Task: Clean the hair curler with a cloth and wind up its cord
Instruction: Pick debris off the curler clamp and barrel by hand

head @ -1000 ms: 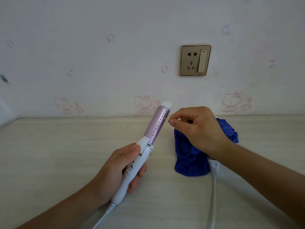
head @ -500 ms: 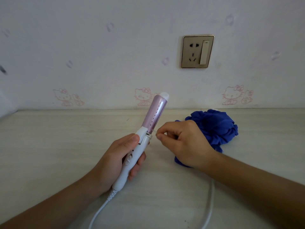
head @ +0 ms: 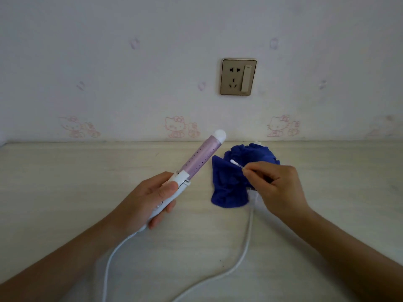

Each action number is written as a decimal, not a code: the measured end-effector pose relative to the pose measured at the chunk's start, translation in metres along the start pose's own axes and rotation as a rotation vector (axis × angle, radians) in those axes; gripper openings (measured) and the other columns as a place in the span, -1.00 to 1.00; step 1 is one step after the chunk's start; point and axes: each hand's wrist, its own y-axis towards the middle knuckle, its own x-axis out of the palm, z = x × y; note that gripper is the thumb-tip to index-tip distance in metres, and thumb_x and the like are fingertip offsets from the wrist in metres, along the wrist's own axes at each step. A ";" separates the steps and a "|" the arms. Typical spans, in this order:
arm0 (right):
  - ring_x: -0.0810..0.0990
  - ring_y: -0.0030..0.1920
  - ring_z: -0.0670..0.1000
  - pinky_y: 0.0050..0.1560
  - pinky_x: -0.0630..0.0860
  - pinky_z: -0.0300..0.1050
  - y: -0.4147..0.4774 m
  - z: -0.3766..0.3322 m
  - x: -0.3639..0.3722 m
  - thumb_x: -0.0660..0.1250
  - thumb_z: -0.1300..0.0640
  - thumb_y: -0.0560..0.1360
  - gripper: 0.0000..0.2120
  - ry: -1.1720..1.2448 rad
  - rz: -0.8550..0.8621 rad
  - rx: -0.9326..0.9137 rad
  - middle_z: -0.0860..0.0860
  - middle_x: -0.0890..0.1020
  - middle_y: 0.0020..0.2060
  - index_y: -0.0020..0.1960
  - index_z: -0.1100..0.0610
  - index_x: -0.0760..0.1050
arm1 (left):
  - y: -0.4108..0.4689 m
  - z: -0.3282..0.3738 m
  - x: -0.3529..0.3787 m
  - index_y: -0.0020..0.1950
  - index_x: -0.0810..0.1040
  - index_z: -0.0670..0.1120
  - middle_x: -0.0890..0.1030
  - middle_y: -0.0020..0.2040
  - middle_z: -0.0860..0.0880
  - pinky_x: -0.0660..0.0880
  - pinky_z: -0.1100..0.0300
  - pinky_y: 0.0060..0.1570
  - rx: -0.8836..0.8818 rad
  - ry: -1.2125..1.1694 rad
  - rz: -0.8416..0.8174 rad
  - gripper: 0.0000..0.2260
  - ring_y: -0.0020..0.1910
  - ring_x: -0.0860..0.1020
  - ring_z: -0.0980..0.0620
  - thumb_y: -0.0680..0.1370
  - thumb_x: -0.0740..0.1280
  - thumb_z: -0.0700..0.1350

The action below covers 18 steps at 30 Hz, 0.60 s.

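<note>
Pale worktop (head: 65, 182) under cartoon wallpaper (head: 109, 62) with one socket (head: 238, 76).
Two hands work: the left hand (head: 144, 199) grips the one hair curler (head: 198, 158) by its handle, barrel aimed at 1 o'clock; the right hand (head: 277, 184), beside the hinge half a second ago, now pinches one cotton swab (head: 236, 164) over the one blue cloth (head: 229, 184) at the curler's 3 o'clock. One cord (head: 246, 247) loops toward 6 o'clock. Bare worktop spreads at 9 and 3 o'clock.
</note>
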 end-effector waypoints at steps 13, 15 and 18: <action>0.41 0.47 -0.20 0.44 0.40 -0.15 -0.087 0.008 -0.080 0.23 -0.07 0.66 -0.71 -0.626 -0.353 0.091 -0.33 0.49 0.39 0.32 -0.25 0.58 | -0.024 0.021 0.031 0.04 0.61 0.17 0.52 -0.35 0.06 0.32 0.22 -0.51 0.016 0.220 -0.122 -0.74 -0.49 0.38 0.09 0.48 0.38 0.29; 0.23 0.56 -0.22 0.53 0.21 -0.21 -0.091 0.005 -0.081 0.06 -0.14 0.69 -0.61 -0.697 -0.454 0.124 -0.36 0.32 0.50 0.48 -0.29 0.39 | -0.026 0.024 0.033 0.05 0.61 0.15 0.52 -0.34 0.04 0.33 0.21 -0.51 0.018 0.213 -0.102 -0.72 -0.50 0.38 0.08 0.47 0.38 0.29; 0.00 0.62 -0.21 0.61 -0.06 -0.20 -0.097 0.005 -0.082 -0.07 -0.22 0.68 -0.52 -0.730 -0.561 0.141 -0.35 0.09 0.59 0.59 -0.30 0.14 | -0.029 0.030 0.037 0.07 0.60 0.06 0.52 -0.34 0.02 0.33 0.21 -0.51 0.020 0.214 -0.081 -0.64 -0.50 0.37 0.08 0.46 0.39 0.28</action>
